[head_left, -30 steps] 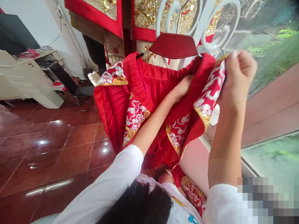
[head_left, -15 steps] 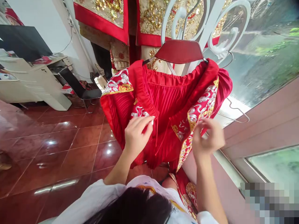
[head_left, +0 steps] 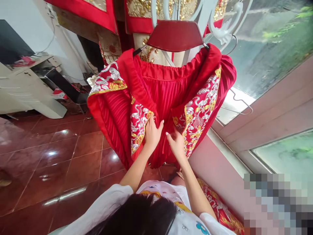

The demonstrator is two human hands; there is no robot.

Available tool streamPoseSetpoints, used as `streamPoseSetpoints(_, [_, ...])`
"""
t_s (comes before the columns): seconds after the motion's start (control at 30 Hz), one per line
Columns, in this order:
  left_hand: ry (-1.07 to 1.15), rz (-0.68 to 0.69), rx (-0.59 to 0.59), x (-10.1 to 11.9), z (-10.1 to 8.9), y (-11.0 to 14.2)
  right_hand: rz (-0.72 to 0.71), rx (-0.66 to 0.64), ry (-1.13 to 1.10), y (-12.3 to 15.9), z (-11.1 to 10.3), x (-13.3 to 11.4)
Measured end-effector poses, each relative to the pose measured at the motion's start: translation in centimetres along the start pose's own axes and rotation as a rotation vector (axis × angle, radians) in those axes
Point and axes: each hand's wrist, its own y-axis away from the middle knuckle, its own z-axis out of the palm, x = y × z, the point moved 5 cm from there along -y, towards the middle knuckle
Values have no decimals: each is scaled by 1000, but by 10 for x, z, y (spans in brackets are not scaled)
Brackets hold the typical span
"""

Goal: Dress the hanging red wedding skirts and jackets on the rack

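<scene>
A red pleated skirt (head_left: 160,89) with a gathered waistband hangs in front of me from a hanger (head_left: 176,36) with a broad dark red top. Silver and gold embroidered panels (head_left: 200,114) run down its sides. My left hand (head_left: 153,134) lies against the edge of the left embroidered panel, thumb apart and fingers stretched forward. Close beside it, my right hand (head_left: 177,144) touches the skirt's front by the right panel. Its thumb stands apart from the fingers, whose tips are partly hidden against the cloth.
Behind the skirt hang gold-sequined garments (head_left: 139,9) with red borders and a white scrolled metal rack (head_left: 221,32). A window is at right, with a bare wire hanger (head_left: 241,104) near it. More red embroidered cloth (head_left: 220,205) lies low right. At left are a desk (head_left: 31,91) and black chair (head_left: 63,86).
Both hands have come closer together at the middle of the skirt. My right hand moved left and both opened from their pinched shapes. The left embroidered panel is now turned outward.
</scene>
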Motion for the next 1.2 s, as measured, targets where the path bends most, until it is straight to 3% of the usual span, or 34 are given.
streamPoseSetpoints(0.17, [89, -45, 14, -6, 13, -28, 7, -115, -159, -14, 15, 3])
streamPoseSetpoints(0.3, [210, -40, -108, -8, 10, -9, 6, -122, -144, -18, 15, 1])
streamPoseSetpoints(0.47, [363, -10, -300, -11, 11, 39, 62, 36, -62, -13, 8, -4])
streamPoseSetpoints(0.6, [340, -12, -281, -18, 3, 50, 122, 206, -22, -13, 8, -3])
streamPoseSetpoints(0.7, [356, -67, -262, -23, -7, 49, 117, 238, -67, -21, 14, 0])
streamPoseSetpoints(0.93, [624, -236, -390, -19, -4, 58, 79, 85, -248, -27, 27, 5])
streamPoseSetpoints(1.2, [828, -363, -376, -16, 0, 52, 195, -287, -472, 1, 27, 2])
